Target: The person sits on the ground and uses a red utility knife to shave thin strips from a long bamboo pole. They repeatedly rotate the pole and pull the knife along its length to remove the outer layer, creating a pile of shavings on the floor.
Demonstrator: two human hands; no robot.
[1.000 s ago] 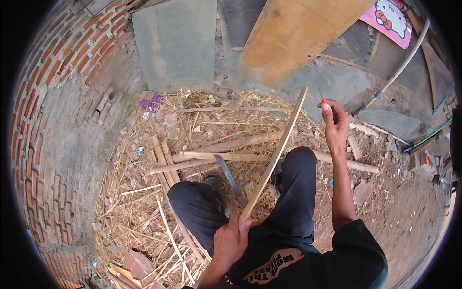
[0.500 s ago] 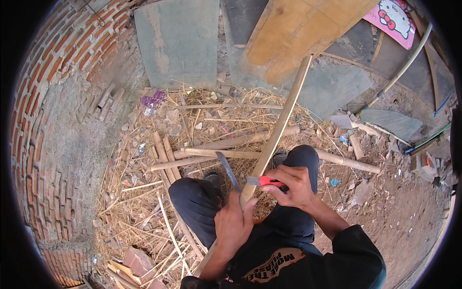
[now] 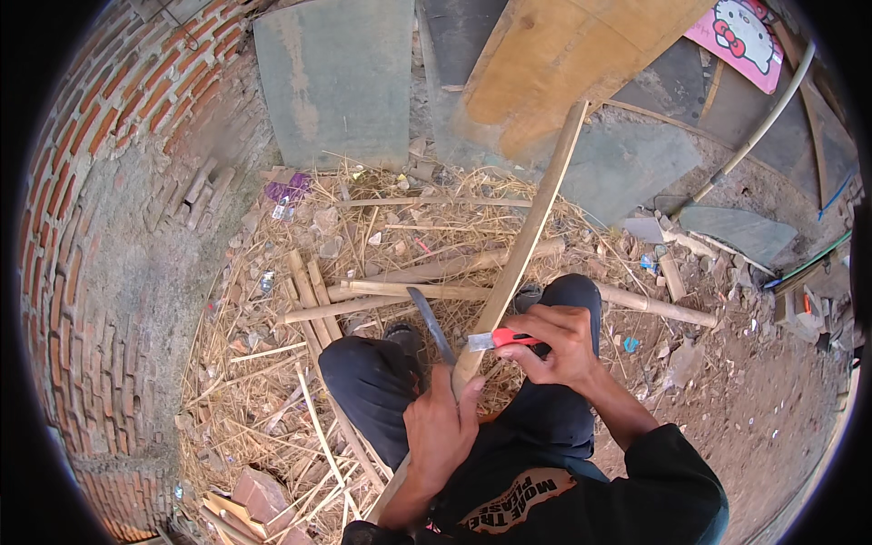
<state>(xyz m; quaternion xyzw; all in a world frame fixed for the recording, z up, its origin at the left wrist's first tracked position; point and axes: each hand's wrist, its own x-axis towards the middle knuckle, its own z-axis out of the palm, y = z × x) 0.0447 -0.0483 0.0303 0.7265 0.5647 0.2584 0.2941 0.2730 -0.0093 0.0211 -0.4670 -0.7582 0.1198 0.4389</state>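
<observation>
My left hand (image 3: 440, 422) is closed around the lower part of a long split-bamboo strip (image 3: 536, 218), which slants up and away to the right. The strip's lower end runs on under my left forearm. In my right hand (image 3: 556, 347) is a red and black utility knife (image 3: 513, 337). Its broad, pale blade lies across the strip, just above my left hand. A long dark blade (image 3: 431, 322), like a machete's, points up and left beside my left fingers; its handle is hidden, and I cannot tell whether that hand also holds it.
Bamboo poles (image 3: 436, 269) and split pieces (image 3: 313, 295) lie over straw and rubble (image 3: 245, 381) beyond and left of my knees. A worn brick wall (image 3: 100, 300) rises at left. Boards (image 3: 336, 82) lean at the back, with bare soil (image 3: 727, 409) at right.
The utility knife has shifted slightly right and tilted in my right hand, still against the strip. My left hand and the strip have hardly moved.
</observation>
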